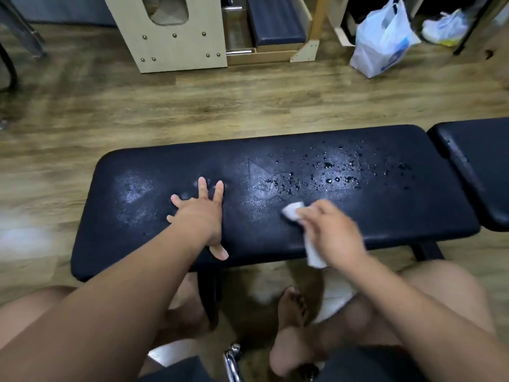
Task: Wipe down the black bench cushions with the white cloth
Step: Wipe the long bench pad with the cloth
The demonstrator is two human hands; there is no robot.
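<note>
A long black bench cushion (385, 205) lies across the middle of the view, with water droplets scattered over its right half. A second black cushion (479, 166) adjoins it at the right edge. My left hand (201, 213) rests flat on the cushion's left-centre, fingers spread, holding nothing. My right hand (333, 232) grips the white cloth (293, 210), pressing it on the cushion near the front edge, just below the droplets. Part of the cloth hangs down over the front edge below my hand.
Wood-look floor lies all around the bench. A light wooden frame (170, 37) with a dark padded box stands at the back. White plastic bags (382, 40) sit at the back right. My bare legs and feet are under the front edge, with a chrome part (231, 359) between them.
</note>
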